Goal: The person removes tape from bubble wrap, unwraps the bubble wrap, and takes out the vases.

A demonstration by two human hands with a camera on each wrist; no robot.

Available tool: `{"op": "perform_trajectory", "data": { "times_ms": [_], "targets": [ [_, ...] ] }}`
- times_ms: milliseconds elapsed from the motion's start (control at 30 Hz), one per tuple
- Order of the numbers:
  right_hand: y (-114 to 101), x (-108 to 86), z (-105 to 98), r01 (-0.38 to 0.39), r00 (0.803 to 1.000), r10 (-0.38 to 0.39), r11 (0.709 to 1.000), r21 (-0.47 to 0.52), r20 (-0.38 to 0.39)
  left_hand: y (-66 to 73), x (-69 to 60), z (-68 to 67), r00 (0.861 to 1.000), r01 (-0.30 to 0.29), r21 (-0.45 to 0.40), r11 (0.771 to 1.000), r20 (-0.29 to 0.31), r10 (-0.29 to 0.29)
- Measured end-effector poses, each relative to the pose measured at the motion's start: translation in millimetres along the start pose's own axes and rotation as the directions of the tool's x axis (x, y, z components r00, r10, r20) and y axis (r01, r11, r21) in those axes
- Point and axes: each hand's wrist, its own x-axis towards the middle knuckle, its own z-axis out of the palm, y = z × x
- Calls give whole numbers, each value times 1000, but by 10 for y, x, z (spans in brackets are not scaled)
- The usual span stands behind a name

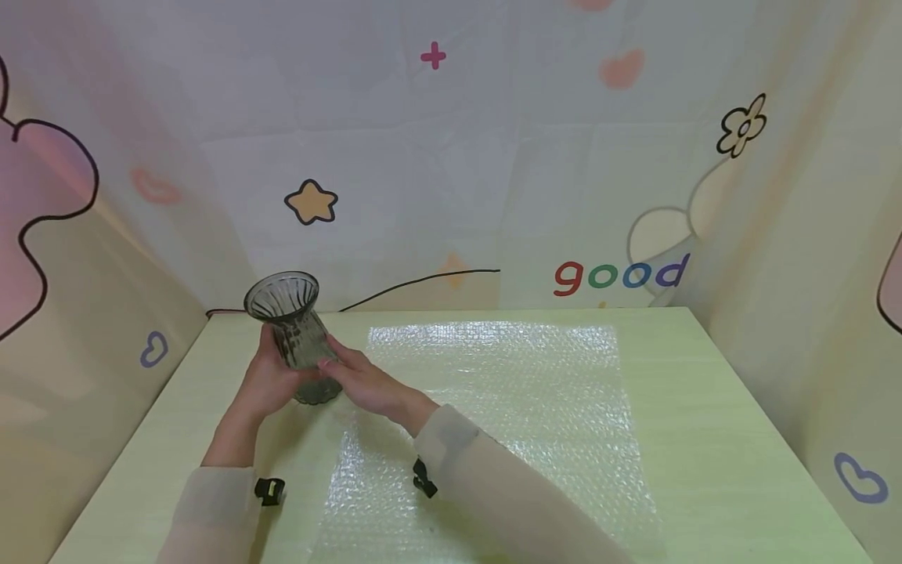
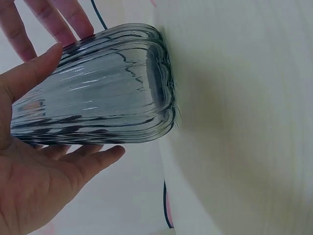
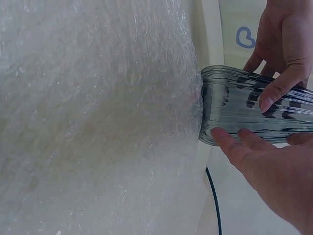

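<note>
A smoky grey ribbed glass vase (image 1: 299,341) with a flared rim leans to the left above the table's left part, its mouth facing up. My left hand (image 1: 271,380) grips the vase's body from the left. From the right, my right hand (image 1: 369,384) holds the same body, with the thumb in front. In the left wrist view the vase's thick base (image 2: 159,81) is close to the tabletop; I cannot tell whether it touches. Fingers of both hands lie along the glass in the right wrist view, partly hidden behind the vase (image 3: 234,105).
A sheet of clear bubble wrap (image 1: 507,423) lies flat on the pale green table (image 1: 719,439), right of the vase. Printed cloth (image 1: 451,172) hangs behind the table and at both sides. Small black clips (image 1: 270,491) show near the sleeves.
</note>
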Motion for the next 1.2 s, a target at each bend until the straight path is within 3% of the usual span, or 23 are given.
{"op": "perform_trajectory", "data": {
  "times_ms": [133, 367, 567, 867, 1067, 1200],
  "targets": [
    [8, 1, 23, -31, 1000, 31, 999, 16, 1, -8, 1, -15, 1000, -17, -24, 1000, -20, 16],
    [29, 8, 81, -57, 998, 57, 997, 46, 12, 12, -75, -17, 990, 120, 98, 988, -84, -112],
    [30, 22, 119, -46, 999, 46, 999, 30, 7, 23, -96, 4, 983, 150, 104, 983, -120, -137],
    [48, 0, 101, -62, 998, 62, 998, -3, -10, 65, -163, 15, 987, 129, 164, 978, -112, -111],
    [70, -7, 80, -30, 1000, 30, 1000, -3, -3, 132, -248, 4, 988, 144, 254, 956, -82, -127],
    [84, -42, 64, -66, 998, 66, 998, -6, -10, 175, -327, -5, 988, 152, 328, 932, -75, -134]
  ]
}}
